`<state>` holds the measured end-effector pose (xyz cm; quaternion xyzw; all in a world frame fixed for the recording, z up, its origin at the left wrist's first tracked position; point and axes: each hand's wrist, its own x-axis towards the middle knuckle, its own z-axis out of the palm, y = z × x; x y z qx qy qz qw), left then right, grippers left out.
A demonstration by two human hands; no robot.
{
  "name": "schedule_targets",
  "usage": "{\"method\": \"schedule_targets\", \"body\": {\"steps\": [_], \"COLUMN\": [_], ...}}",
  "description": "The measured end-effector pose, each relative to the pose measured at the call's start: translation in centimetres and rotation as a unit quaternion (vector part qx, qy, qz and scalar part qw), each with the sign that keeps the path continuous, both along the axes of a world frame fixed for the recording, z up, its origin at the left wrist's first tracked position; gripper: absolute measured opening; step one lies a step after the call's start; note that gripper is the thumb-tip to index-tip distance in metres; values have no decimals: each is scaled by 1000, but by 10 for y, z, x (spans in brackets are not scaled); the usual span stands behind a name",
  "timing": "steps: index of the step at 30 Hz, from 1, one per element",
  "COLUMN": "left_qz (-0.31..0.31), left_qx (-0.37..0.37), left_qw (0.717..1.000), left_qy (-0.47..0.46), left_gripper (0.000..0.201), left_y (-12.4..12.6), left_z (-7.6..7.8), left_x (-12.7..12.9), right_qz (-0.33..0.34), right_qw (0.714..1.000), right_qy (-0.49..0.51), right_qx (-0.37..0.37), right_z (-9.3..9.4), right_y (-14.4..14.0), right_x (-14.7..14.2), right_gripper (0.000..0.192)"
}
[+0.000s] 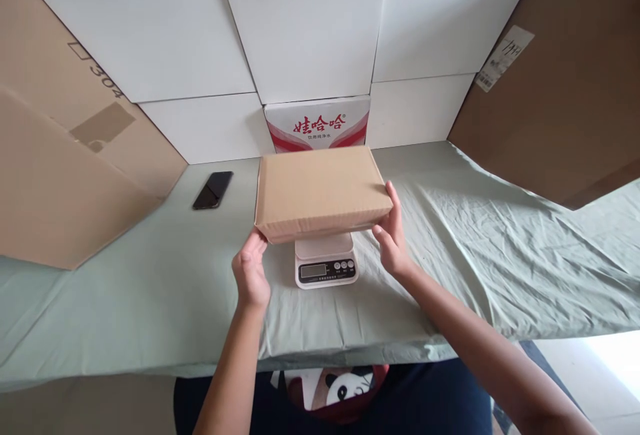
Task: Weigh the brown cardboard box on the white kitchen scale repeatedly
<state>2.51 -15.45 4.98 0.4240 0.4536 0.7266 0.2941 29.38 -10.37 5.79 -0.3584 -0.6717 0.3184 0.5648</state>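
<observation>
A plain brown cardboard box (pixel 323 188) is held level between my two hands, over a white kitchen scale (pixel 327 271). My left hand (pixel 251 271) grips its near left corner, with the fingertips tucked out of sight behind and under it. At the near right corner my right hand (pixel 393 238) holds on, thumb in front and fingers along the side. The scale's dark display and round buttons face me, while the box hides most of its platform. Whether the box touches the platform I cannot tell.
A black phone (pixel 213 190) lies left of the box on the green cloth (pixel 165 315). White boxes (pixel 310 41) stand stacked behind, one with red printing (pixel 320 125). Large brown cardboard panels rise at the left (pixel 65 155) and right (pixel 565 88). The table's front edge is close to me.
</observation>
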Motion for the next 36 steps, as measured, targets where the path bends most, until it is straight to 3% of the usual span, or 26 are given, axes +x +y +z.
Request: {"method": "schedule_targets", "body": {"steps": [3, 5, 10, 15, 20, 25, 27, 32, 36], "left_qz": [-27, -58, -58, -46, -39, -43, -45, 10, 34], "left_qx": [14, 1, -46, -70, -98, -122, -116, -75, -78], "left_qw": [1000, 998, 997, 996, 993, 990, 990, 991, 990], "left_qy": [6, 6, -25, -33, -49, -56, -65, -113, -116], "left_gripper": [91, 95, 97, 89, 86, 85, 81, 86, 87], "left_y": [34, 64, 113, 116, 118, 119, 117, 114, 116], "left_z": [23, 27, -3, -27, -30, -29, -26, -12, -9], "left_x": [-5, -6, -2, -1, -1, 1, -7, -44, -58], "right_qz": [-29, -32, -18, -20, -6, 2, -28, -202, -237], "right_qw": [998, 997, 999, 1000, 999, 998, 997, 964, 946], "right_qy": [-1, 8, 10, 15, 25, 34, 66, 166, 206], "right_qx": [48, 63, 45, -7, -41, -47, -42, -47, -76], "right_z": [22, 24, -8, -21, -18, -29, -36, -48, -50], "right_y": [27, 51, 91, 94, 94, 105, 115, 139, 144], "right_x": [-10, -16, -22, -20, -20, -20, -11, 42, 65], "right_gripper": [88, 83, 95, 92, 88, 87, 89, 84, 86]}}
